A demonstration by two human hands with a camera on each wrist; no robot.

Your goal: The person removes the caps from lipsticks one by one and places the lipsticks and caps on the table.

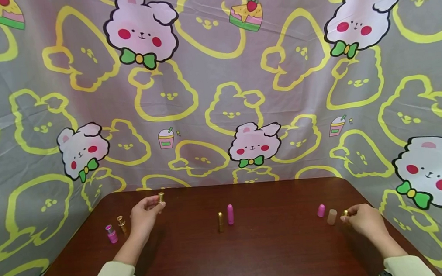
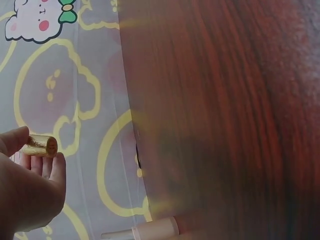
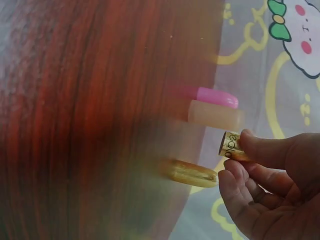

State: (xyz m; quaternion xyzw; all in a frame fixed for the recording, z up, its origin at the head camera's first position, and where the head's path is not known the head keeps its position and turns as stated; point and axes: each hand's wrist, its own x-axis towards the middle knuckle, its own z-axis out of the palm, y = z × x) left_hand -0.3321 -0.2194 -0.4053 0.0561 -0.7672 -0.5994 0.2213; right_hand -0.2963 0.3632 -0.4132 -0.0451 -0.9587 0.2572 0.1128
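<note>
My left hand (image 1: 146, 217) is raised over the back left of the table, thumb and fingers pinching a gold lipstick tube (image 2: 40, 145). Below and left of it stand a pink lipstick base (image 1: 112, 234) and a gold lipstick base (image 1: 121, 224), partly behind the wrist. At the right, my right hand (image 1: 366, 221) pinches a gold lipstick cap (image 3: 232, 146) with dark lettering between thumb and fingertips. Close by stand a translucent cap (image 1: 332, 217), a short pink cap (image 1: 320, 211) and a gold round-topped cap (image 3: 192, 173).
Mid-table, a gold bullet-shaped lipstick (image 1: 221, 222) stands beside a taller pink one (image 1: 230, 214). The dark wooden table (image 1: 232, 264) meets a patterned curtain (image 1: 215, 68) at its back and sides.
</note>
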